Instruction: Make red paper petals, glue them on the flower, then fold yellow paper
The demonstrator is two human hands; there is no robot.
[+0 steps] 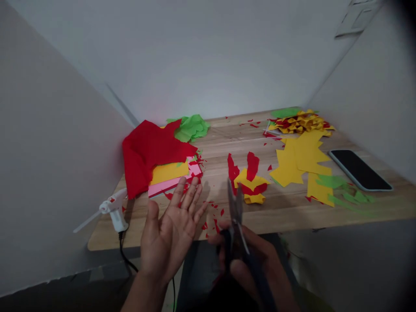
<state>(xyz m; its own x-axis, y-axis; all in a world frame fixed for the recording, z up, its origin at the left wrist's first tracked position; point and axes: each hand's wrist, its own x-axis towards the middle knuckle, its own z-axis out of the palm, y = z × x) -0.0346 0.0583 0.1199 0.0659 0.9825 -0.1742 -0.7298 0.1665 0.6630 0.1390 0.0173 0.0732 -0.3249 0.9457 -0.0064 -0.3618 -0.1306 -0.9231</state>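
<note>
My left hand (172, 229) is held palm up over the table's front edge, fingers spread, holding nothing. To its right, my right hand (250, 255) grips dark-handled scissors (237, 208), their blades pointing away from me and slightly apart. Just beyond the blades lie red paper pieces (252, 166) and small yellow pieces (255, 198). Behind my left fingers is a stack of pink sheets (165, 187) and yellow sheets (169, 172), partly covered by a large red crepe sheet (146, 151).
A white glue gun (116, 212) with a black cord hangs at the table's left edge. Crumpled green paper (193, 128) lies at the back. On the right are cut yellow sheets (305, 151), a crinkled yellow-red pile (302, 122), green scraps (354, 193) and a phone (360, 170).
</note>
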